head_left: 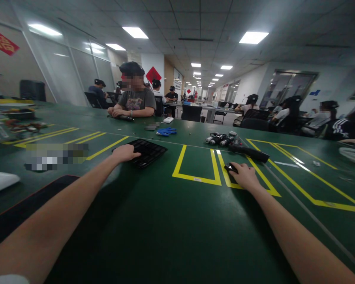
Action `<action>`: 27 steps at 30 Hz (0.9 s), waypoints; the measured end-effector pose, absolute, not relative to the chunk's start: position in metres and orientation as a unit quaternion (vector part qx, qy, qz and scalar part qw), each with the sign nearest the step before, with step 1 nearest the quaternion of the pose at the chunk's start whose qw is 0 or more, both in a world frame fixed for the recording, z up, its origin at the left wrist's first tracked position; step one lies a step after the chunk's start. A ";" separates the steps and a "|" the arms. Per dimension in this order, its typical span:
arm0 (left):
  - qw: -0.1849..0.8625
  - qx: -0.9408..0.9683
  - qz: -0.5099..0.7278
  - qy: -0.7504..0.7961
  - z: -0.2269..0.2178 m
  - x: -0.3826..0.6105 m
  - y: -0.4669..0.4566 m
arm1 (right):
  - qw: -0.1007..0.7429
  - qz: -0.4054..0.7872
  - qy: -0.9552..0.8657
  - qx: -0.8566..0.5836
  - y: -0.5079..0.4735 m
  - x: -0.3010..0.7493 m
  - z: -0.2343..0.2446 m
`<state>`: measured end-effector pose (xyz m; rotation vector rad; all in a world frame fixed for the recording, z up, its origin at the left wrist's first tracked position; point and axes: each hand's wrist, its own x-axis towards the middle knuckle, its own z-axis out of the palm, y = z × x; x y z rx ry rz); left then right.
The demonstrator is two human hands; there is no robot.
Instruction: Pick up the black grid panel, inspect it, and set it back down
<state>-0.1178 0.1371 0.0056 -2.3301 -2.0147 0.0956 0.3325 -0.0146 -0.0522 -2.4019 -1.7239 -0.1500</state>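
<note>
The tray was in the left hand, tilted a little; whether its underside touched the table could not be told. Black, thin and divided into cells, it looked like light, fairly stiff plastic, smooth enough to slip and likely to twist if held by one corner. Its rim seemed the best hold, ideally at opposite sides. The left hand had it by the left edge, thumb over the top; the other fingers were mostly hidden, though they seemed closed on the rim.

The right hand had its fingers drawn nearly together around a small black part, beside a strip of yellow tape. That part looked hard and light, best pinched by its sides.

Just beyond it lay a black tube, then a heap of cables, which looked bendy and easily snagged. A blue glove, soft and limp by its look, lay beyond the tray. Across the table sat a co-worker.
</note>
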 end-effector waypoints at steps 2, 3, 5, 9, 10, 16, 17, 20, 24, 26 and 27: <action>0.046 -0.757 -0.040 -0.651 0.011 -0.112 0.131 | 0.097 -0.083 -0.574 -0.809 -0.018 0.326 -0.046; 0.065 -0.760 -0.088 -0.640 0.014 -0.106 0.125 | 0.109 -0.105 -0.572 -0.806 -0.020 0.321 -0.042; 0.095 -0.773 -0.172 -0.603 0.020 -0.090 0.106 | 0.148 -0.140 -0.583 -0.787 -0.024 0.305 -0.033; 0.071 -0.828 -0.215 -0.514 0.008 -0.057 0.049 | 0.188 -0.120 -0.670 -0.708 -0.036 0.256 -0.027; 0.025 -0.858 -0.207 -0.470 0.001 -0.052 0.034 | 0.189 -0.095 -0.700 -0.682 -0.039 0.242 -0.028; -0.076 -0.908 -0.099 -0.400 -0.036 -0.055 -0.001 | 0.146 0.070 -0.832 -0.531 -0.063 0.184 -0.044; -0.075 -0.906 -0.086 -0.408 -0.038 -0.056 0.001 | 0.141 0.084 -0.838 -0.521 -0.065 0.182 -0.043; -0.047 -0.907 -0.083 -0.410 -0.032 -0.056 -0.004 | 0.137 0.058 -0.833 -0.533 -0.063 0.191 -0.032; -0.052 -0.940 -0.076 -0.328 -0.014 -0.045 -0.051 | 0.158 -0.132 -0.738 -0.642 -0.048 0.233 -0.017; -0.118 -0.960 -0.029 -0.251 -0.007 -0.040 -0.077 | 0.152 -0.185 -0.665 -0.708 -0.040 0.261 -0.019; -0.151 -0.963 -0.009 -0.223 -0.004 -0.038 -0.086 | 0.139 -0.196 -0.637 -0.733 -0.036 0.275 -0.023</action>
